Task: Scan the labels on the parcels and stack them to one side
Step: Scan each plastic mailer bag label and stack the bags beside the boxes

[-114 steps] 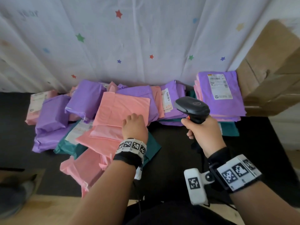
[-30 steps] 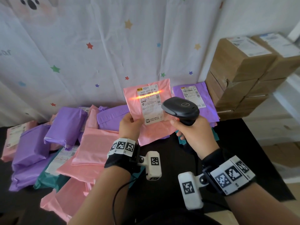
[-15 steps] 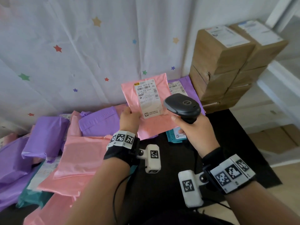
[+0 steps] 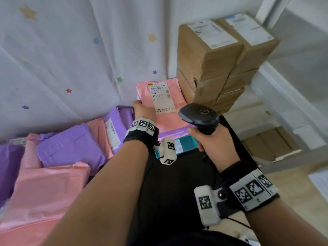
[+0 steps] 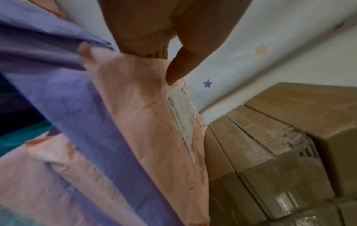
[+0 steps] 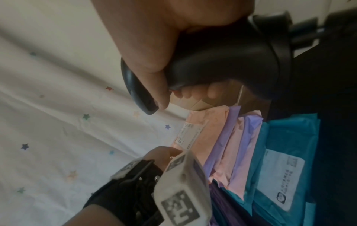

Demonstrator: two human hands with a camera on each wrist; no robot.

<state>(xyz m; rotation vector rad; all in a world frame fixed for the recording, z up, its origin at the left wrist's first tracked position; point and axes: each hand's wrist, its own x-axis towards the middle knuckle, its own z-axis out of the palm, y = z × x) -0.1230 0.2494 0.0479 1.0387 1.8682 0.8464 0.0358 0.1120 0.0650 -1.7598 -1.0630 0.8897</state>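
Note:
My left hand [image 4: 143,110] pinches the left edge of a pink parcel [image 4: 169,114] with a white label [image 4: 161,97], thumb on its upper face [image 5: 174,71]. The parcel lies face up on top of the stack at the back right, over purple [image 6: 222,140] and teal parcels [image 6: 289,145], beside the cardboard boxes. My right hand [image 4: 211,139] grips the handle of a black barcode scanner [image 4: 198,115], held just right of the parcel. No scan beam shows. The same pink parcel [image 5: 146,116] and scanner [image 6: 222,61] appear in the wrist views.
A loose heap of pink and purple parcels [image 4: 58,153] covers the table's left side. Stacked cardboard boxes [image 4: 218,63] stand at the back right, more lie on the floor [image 4: 271,148]. A star-printed curtain [image 4: 71,50] hangs behind. Black tabletop [image 4: 177,183] lies between my arms.
The scan beam on the label has gone out. My left hand has carried the pink parcel right and back onto the stack by the boxes. The scanner stays in my right hand.

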